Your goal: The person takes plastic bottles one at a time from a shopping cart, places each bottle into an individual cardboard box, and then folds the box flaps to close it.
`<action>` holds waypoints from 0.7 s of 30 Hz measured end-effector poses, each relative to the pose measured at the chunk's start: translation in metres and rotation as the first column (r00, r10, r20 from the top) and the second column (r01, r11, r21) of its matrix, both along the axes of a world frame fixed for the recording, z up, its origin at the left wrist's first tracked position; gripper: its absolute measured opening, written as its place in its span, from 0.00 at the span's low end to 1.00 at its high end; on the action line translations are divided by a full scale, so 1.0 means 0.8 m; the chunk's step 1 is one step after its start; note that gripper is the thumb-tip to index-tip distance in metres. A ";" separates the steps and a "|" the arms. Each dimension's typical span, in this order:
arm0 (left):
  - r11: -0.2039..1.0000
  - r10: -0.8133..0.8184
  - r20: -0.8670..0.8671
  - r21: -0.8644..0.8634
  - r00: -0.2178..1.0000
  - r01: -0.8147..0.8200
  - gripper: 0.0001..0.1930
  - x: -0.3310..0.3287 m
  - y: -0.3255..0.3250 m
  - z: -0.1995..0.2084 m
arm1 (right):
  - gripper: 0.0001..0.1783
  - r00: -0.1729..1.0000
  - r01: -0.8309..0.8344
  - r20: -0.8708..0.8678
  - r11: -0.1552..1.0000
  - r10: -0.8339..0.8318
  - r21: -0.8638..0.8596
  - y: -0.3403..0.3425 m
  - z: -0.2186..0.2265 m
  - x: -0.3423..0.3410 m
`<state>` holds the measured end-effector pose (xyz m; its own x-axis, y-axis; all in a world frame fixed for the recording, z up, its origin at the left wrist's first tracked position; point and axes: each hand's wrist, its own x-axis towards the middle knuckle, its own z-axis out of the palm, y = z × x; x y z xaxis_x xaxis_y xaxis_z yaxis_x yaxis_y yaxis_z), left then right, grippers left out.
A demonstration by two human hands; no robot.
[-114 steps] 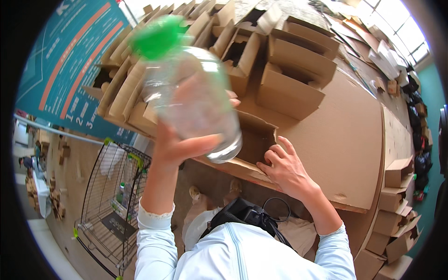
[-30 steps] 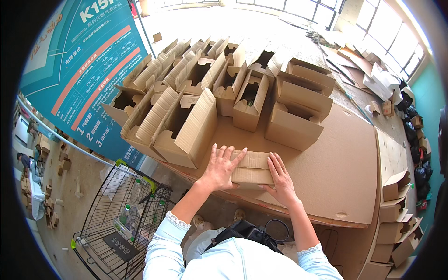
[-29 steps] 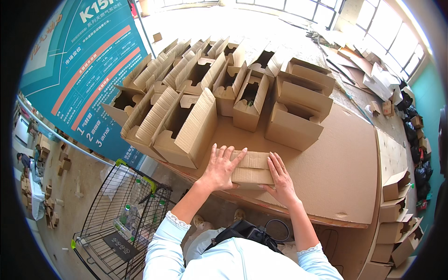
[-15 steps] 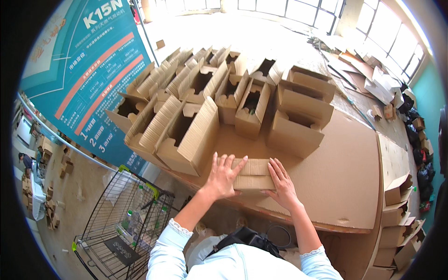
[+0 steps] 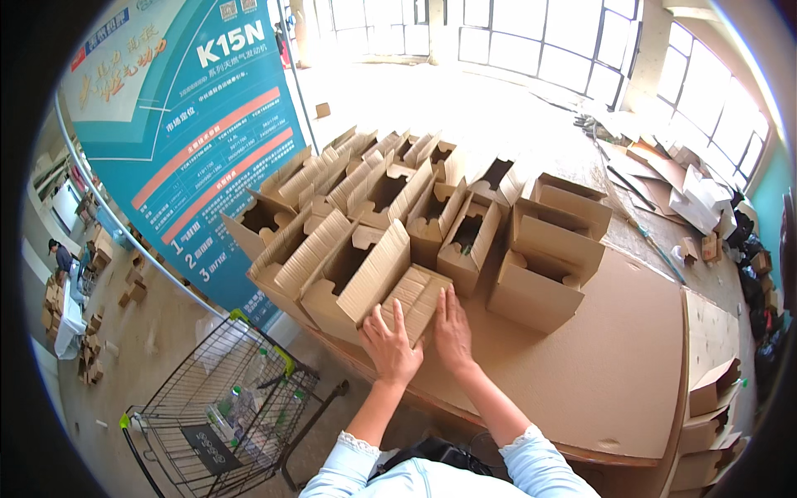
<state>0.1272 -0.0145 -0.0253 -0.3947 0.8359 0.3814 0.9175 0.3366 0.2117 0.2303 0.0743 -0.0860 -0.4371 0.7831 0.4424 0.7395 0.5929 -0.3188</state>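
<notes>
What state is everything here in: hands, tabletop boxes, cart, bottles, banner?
Near box, top closed
Left hand, fingers spread, resting on the near box
Right hand, fingers straight, along its right side
Other tabletop boxes, tops open where visible
Shopping cart, holding bottles
Bottles, some green-capped
Banner, standing up

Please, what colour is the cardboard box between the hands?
The closed rectangular cardboard box is brown, best seen in the head view.

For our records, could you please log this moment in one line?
left hand: on closed oblong brown cardboard box; right hand: against its right side; beside it: open brown cardboard boxes
</notes>
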 end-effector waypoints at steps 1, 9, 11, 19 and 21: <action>0.999 0.023 -0.019 0.030 1.000 -0.022 0.47 0.000 0.003 -0.005 | 0.42 0.997 -0.027 -0.075 0.986 0.015 -0.164 -0.010 0.002 -0.009; 0.991 0.098 0.012 0.085 0.995 -0.099 0.37 0.010 0.027 -0.008 | 0.47 0.942 -0.276 -0.290 0.885 0.171 -0.374 -0.003 0.007 -0.003; 0.993 0.071 0.002 0.091 0.997 -0.071 0.36 0.010 0.037 -0.004 | 0.46 0.946 -0.275 -0.283 0.851 0.157 -0.448 0.002 0.017 0.000; 0.967 -0.127 -0.036 0.217 0.991 0.131 0.29 -0.016 0.059 -0.034 | 0.43 0.958 -0.270 -0.206 0.866 0.199 -0.421 -0.063 0.044 0.026; 0.958 -0.230 0.003 0.178 0.973 0.226 0.28 -0.011 0.054 -0.023 | 0.44 0.962 -0.251 -0.215 0.847 0.167 -0.468 -0.109 0.055 0.057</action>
<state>0.1185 0.0290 -0.0441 -0.2120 0.8255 0.5230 0.9597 0.0747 0.2710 0.2757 -0.0128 -0.0420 -0.5713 0.8137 0.1068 0.5297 0.4650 -0.7093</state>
